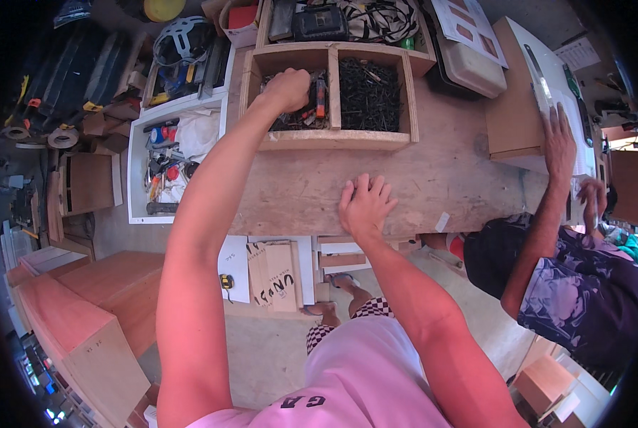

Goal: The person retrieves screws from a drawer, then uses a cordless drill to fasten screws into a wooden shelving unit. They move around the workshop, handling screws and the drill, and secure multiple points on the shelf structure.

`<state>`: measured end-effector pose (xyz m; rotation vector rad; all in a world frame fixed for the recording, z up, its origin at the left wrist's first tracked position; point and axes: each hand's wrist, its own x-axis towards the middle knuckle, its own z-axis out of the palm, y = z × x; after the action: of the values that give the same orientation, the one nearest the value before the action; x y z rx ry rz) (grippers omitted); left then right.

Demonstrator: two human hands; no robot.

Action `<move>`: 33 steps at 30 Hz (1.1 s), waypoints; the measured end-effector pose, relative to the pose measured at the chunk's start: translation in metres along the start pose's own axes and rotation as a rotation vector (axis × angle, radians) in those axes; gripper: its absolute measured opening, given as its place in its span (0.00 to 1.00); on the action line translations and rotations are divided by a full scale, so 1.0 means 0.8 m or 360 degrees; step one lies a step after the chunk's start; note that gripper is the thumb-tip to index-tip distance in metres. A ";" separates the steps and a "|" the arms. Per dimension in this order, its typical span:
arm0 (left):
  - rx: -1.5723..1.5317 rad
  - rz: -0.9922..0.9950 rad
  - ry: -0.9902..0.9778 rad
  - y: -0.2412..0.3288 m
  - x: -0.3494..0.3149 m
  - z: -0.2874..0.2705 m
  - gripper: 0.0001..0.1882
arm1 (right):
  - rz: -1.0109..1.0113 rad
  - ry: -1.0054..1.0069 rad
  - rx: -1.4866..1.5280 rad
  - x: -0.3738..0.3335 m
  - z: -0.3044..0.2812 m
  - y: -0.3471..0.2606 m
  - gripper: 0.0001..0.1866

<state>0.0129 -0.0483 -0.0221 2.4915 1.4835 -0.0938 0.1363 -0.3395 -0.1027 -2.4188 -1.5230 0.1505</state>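
My left hand is reached into the left compartment of a two-part wooden box. Its fingers are curled closed, and whatever they hold, if anything, is hidden behind the hand. Beside it in that compartment lie small hardware pieces and an orange and black item. Dark screws fill the right compartment. My right hand rests on the wooden workbench near its front edge, fingers apart and holding nothing.
At the left, a white drawer box holds mixed tools and a cloth. A wooden box of cables stands behind. At the right, a co-worker's hand lies on a white panel. Below the bench are boards and a tape measure.
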 end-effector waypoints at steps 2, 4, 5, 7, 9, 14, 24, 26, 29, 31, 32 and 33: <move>-0.0011 0.0007 -0.0101 0.000 0.004 0.002 0.12 | 0.0018 -0.0020 0.0015 -0.001 0.000 0.003 0.15; -0.0194 -0.0017 -0.0225 -0.007 0.005 0.000 0.12 | -0.0002 -0.0011 0.0007 0.000 -0.001 0.006 0.15; -0.0281 -0.0005 -0.0298 -0.012 0.005 -0.002 0.12 | 0.0011 -0.0049 0.0007 0.000 -0.001 0.008 0.15; -0.0666 0.0059 -0.0360 -0.023 0.005 -0.007 0.14 | -0.0003 -0.0042 0.0043 0.001 -0.001 0.012 0.15; -0.1132 0.0003 -0.0466 -0.029 0.002 -0.011 0.14 | -0.0002 -0.0062 0.0059 0.001 0.000 0.015 0.15; -0.2128 -0.0401 -0.0587 -0.021 -0.014 -0.013 0.10 | 0.0015 -0.0055 0.0023 0.000 0.002 0.023 0.15; 0.0033 -0.0356 -0.0232 0.027 -0.024 -0.005 0.26 | -0.0006 -0.0008 0.0031 -0.007 0.000 0.031 0.15; 0.0042 -0.0418 -0.0109 0.042 -0.030 -0.001 0.26 | 0.0003 -0.0016 0.0033 -0.007 0.000 0.033 0.15; 0.0050 -0.0398 -0.0118 0.062 -0.035 -0.001 0.20 | 0.0020 -0.0071 0.0039 -0.006 0.000 0.037 0.16; 0.0052 -0.0403 -0.0163 0.068 -0.035 -0.002 0.20 | 0.0008 -0.0067 0.0089 -0.006 0.000 0.039 0.16; -0.0016 -0.0466 -0.0141 0.068 -0.035 -0.003 0.20 | 0.0007 -0.0096 0.0123 -0.007 0.000 0.041 0.16; -0.0082 -0.0531 -0.0092 0.067 -0.035 -0.004 0.20 | -0.0001 -0.0076 0.0117 -0.006 -0.001 0.043 0.16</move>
<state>0.0459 -0.0955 -0.0047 2.1605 1.8369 -0.1812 0.1636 -0.3581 -0.1124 -2.3737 -1.5110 0.2614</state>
